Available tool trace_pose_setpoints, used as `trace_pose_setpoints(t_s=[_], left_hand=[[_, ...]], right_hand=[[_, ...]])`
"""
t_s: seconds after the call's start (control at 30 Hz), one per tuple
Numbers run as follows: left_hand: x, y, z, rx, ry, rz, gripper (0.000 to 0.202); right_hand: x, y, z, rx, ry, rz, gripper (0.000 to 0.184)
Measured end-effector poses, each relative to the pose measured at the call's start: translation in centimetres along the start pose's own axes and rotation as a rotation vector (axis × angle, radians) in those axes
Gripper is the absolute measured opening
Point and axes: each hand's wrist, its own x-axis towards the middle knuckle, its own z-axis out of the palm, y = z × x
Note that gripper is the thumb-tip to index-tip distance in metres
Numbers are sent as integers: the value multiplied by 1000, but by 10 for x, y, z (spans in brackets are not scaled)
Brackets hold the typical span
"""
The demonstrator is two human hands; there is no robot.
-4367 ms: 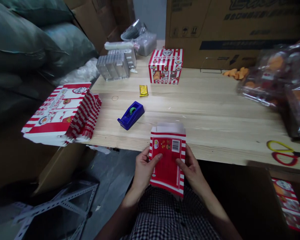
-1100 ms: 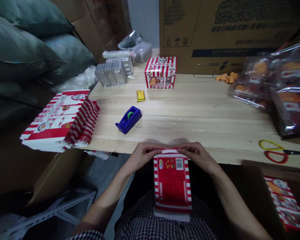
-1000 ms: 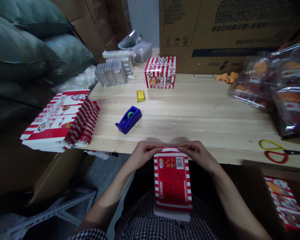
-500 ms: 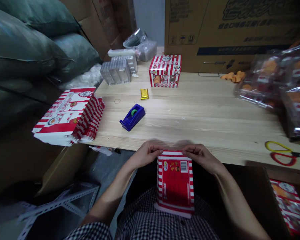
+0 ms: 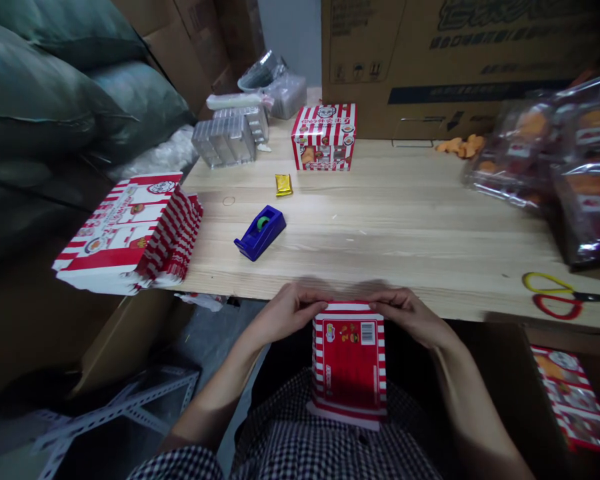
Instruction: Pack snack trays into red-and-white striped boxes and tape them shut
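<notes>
I hold a red and white striped carton (image 5: 349, 363) upright over my lap, just in front of the wooden table's (image 5: 405, 227) near edge. My left hand (image 5: 289, 311) pinches the carton's top left corner and my right hand (image 5: 409, 315) pinches its top right corner, fingers curled over the top flap. The carton's red back panel with a barcode faces me.
A stack of flat striped cartons (image 5: 130, 233) lies at the table's left end. On the table are a blue tape dispenser (image 5: 261, 232), a gold packet (image 5: 283, 185), a made-up striped box (image 5: 325, 136), clear plastic trays (image 5: 227, 137), bagged goods (image 5: 555, 153) and scissors (image 5: 555, 293).
Since 4.4 s ago the carton's top flap has been folded down and both hands have moved up to its top edge. Over the last second only the view has shifted slightly.
</notes>
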Motion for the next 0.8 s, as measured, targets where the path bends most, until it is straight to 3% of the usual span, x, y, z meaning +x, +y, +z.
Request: trace_pose_setpoints(t_s=[0.23,0.6,0.8], left_hand=[[13,4,-1,108,54,-86,29],[18,8,5,421,156,-71,26],[11,16,-4,369,36,32,25]], right_hand=[[5,-17,2,-51,-115,5,18],[6,-8,6,-4,-39,-16,26],[5,-9,7,-25,-2,-18,18]])
